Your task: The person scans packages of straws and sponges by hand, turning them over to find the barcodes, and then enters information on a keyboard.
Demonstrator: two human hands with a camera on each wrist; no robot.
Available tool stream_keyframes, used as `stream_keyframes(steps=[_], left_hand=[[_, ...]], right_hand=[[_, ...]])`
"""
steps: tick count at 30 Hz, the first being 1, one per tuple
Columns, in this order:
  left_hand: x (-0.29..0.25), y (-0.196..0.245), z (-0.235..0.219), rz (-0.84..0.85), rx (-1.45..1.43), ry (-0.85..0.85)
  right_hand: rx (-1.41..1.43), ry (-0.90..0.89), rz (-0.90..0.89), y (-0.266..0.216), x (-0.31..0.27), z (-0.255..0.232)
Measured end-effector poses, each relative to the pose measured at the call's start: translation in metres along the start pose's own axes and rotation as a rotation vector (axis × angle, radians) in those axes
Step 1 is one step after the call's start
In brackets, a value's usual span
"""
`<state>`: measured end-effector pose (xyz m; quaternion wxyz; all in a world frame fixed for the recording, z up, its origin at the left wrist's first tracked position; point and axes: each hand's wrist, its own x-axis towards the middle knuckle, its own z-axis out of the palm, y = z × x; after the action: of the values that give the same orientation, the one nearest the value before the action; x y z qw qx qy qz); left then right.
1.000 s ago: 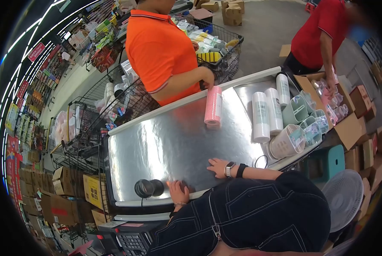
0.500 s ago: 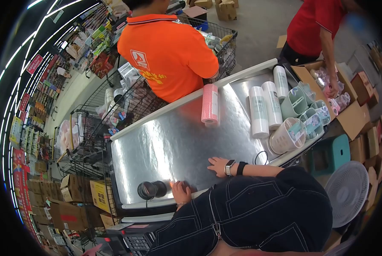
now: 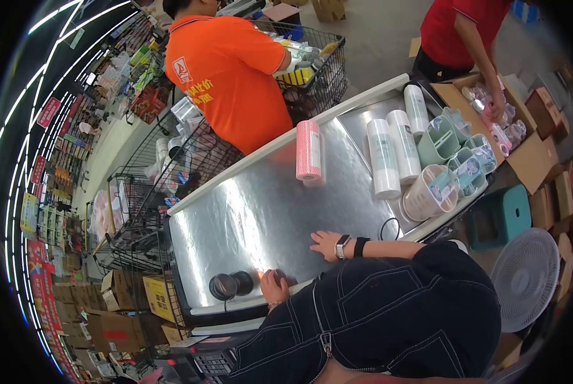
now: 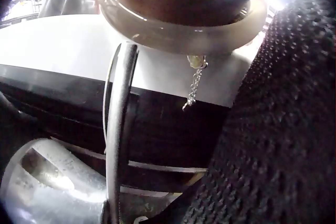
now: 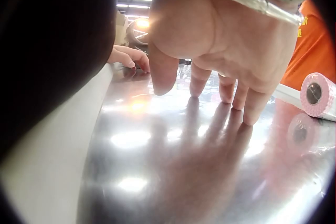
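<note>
My left hand (image 3: 274,287) rests at the near edge of the shiny metal counter (image 3: 280,211), just right of a black round device (image 3: 230,285). In the left wrist view a pale bangle (image 4: 173,40) with a small chain circles the wrist. My right hand (image 3: 327,244) lies farther right; the right wrist view shows its fingertips (image 5: 248,118) touching the metal, fingers spread, nothing held. A pink patterned roll (image 3: 308,150) lies near the counter's far side, away from both hands.
White rolls (image 3: 383,160) and plastic baskets (image 3: 431,192) stand at the counter's right end. A person in orange (image 3: 235,77) is across the counter, beside carts (image 3: 328,64). Another in red (image 3: 459,35) reaches into a cardboard box (image 3: 523,157). A teal stool (image 3: 516,214) is at right.
The person in orange has let go of the pink roll, turned away and moved left toward the carts. The head view has shifted slightly. My hands have stayed on the counter.
</note>
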<state>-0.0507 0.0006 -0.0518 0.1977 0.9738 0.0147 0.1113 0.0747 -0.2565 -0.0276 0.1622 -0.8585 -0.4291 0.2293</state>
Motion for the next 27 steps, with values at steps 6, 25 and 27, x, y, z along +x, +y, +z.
stream_keyframes(steps=[6, 25, 27], left_hand=[[0.0001, -0.0005, 0.0014, 0.015, 0.020, 0.007], [0.0000, 0.0028, 0.0018, 0.000, 0.026, 0.032], [-0.0004, 0.0024, 0.0014, -0.011, 0.020, 0.027]], right_hand=[[-0.017, -0.003, -0.012, 0.0063, 0.0033, 0.0093], [-0.012, -0.067, -0.012, 0.0090, 0.0026, 0.0065], [0.009, -0.060, 0.006, 0.0093, 0.0024, 0.0060]])
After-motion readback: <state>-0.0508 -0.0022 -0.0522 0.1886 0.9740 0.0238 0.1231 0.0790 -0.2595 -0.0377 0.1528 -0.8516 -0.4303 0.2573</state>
